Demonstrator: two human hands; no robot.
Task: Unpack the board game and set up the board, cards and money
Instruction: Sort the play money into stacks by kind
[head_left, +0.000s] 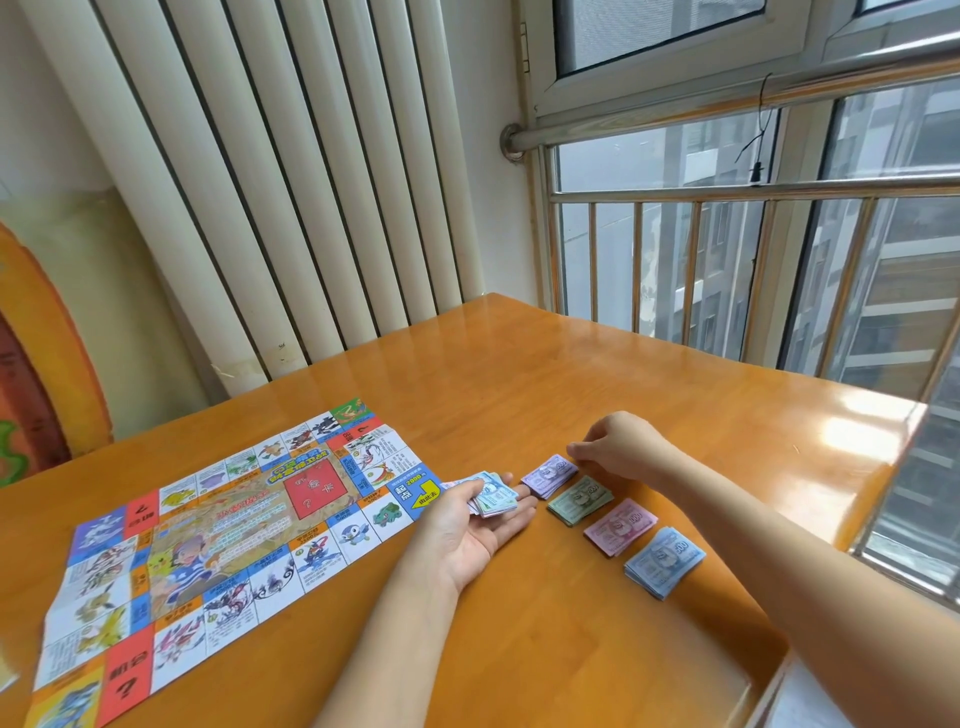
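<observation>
**Board game money, sorted by colour beside the board**

The board (208, 545) lies unfolded and flat on the table (571, 374), so I judge that part finished. At the board's right corner my left hand (467, 525) rests palm up. Its thumb is folded over a mixed stack of notes (493, 499), gripping it so the faces show and the top note lifts off easily.

Right of the board, past that hand, four piles run in a row: the purple pile (550, 475) nearest the board, then the green pile (579, 500), the pink pile (618, 526) and the blue pile (665, 561) farthest from it. Each holds one colour and sits apart from the next, so values stay easy to find.

My right hand (618, 447) hovers at the purple pile's far edge, fingertips (574, 448) drawn together. I cannot tell whether they pinch a note or only touch it. Only the stack looks left to sort. I cannot pick out any cards.
</observation>
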